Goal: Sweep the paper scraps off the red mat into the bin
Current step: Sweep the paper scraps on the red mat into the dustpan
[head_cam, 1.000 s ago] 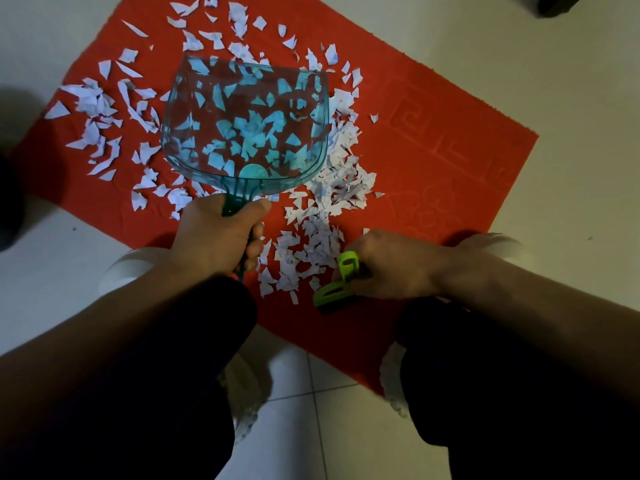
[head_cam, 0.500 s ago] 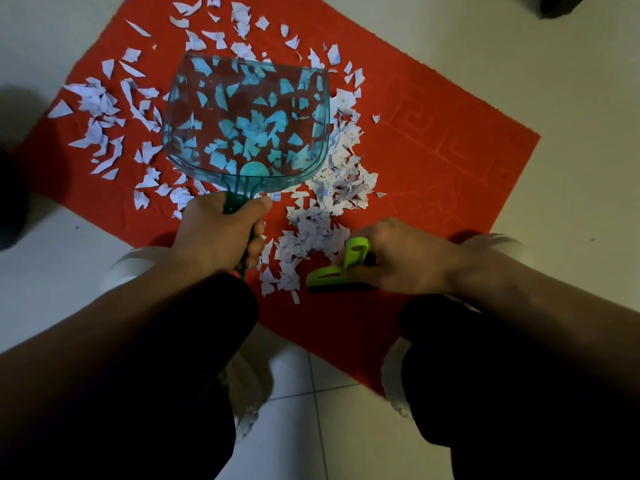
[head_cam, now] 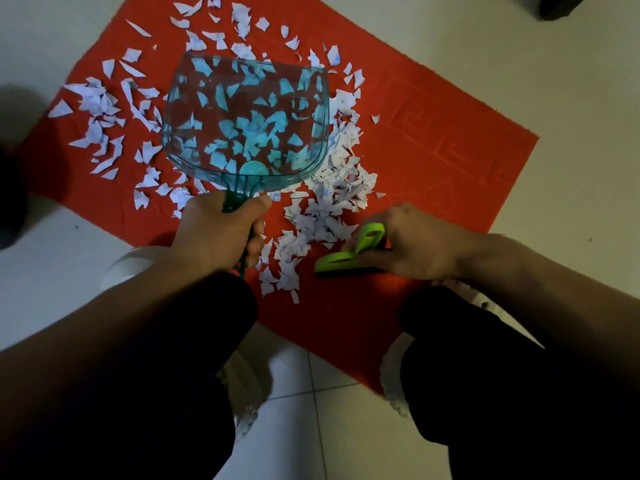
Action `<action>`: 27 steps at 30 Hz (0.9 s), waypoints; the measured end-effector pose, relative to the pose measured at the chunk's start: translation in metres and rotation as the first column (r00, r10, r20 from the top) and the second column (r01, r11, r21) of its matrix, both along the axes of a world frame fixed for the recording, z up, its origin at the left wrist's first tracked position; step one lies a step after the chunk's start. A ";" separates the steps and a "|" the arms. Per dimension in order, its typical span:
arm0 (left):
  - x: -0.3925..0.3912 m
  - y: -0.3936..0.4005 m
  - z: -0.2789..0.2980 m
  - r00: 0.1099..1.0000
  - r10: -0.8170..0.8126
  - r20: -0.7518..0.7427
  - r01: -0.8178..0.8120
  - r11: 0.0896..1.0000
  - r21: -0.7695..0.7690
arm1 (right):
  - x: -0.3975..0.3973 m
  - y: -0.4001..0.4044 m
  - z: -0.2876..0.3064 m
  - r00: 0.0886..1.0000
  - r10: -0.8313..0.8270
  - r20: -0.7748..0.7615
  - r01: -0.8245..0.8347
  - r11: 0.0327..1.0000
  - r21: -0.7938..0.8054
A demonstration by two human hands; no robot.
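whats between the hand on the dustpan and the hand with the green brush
In the head view, a band of white paper scraps lies on the red mat between the left hand gripping the dustpan and the right hand holding the green brush.

The dustpan [head_cam: 246, 123] is clear, glossy teal plastic. The mat [head_cam: 433, 150] is matt red pile, embossed. The floor [head_cam: 346, 427] is smooth tile.

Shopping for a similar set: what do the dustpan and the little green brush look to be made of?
Dustpan: seemingly hard, glossy, teal-tinted clear plastic, since the scraps and mat show through it. Green brush: looks like opaque, smooth moulded plastic with cut-out loops; its bristles are too dark to judge.
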State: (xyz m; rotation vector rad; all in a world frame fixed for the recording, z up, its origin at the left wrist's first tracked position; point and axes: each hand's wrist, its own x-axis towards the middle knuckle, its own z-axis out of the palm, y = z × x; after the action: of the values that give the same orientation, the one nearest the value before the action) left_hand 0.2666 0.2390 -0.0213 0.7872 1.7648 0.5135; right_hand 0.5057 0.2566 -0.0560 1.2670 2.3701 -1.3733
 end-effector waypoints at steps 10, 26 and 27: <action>-0.001 0.001 0.000 1.000 -0.013 -0.005 0.013 1.000 -0.012 | -0.001 0.009 0.007 0.987 -0.119 -0.108 0.136 0.977 0.166; -0.003 -0.002 -0.002 0.999 0.038 0.000 -0.038 0.999 0.013 | -0.012 -0.001 0.007 0.974 -0.133 -0.183 0.157 0.979 0.128; -0.004 -0.002 -0.003 0.999 0.039 0.000 -0.039 0.999 0.013 | -0.014 -0.002 0.007 0.973 -0.131 -0.190 0.150 0.984 0.090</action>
State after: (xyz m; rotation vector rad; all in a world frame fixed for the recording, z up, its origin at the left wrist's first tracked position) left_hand 0.2628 0.2375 -0.0242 0.7625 1.7813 0.5517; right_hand 0.4922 0.2544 -0.0489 1.4183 2.5479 -1.4837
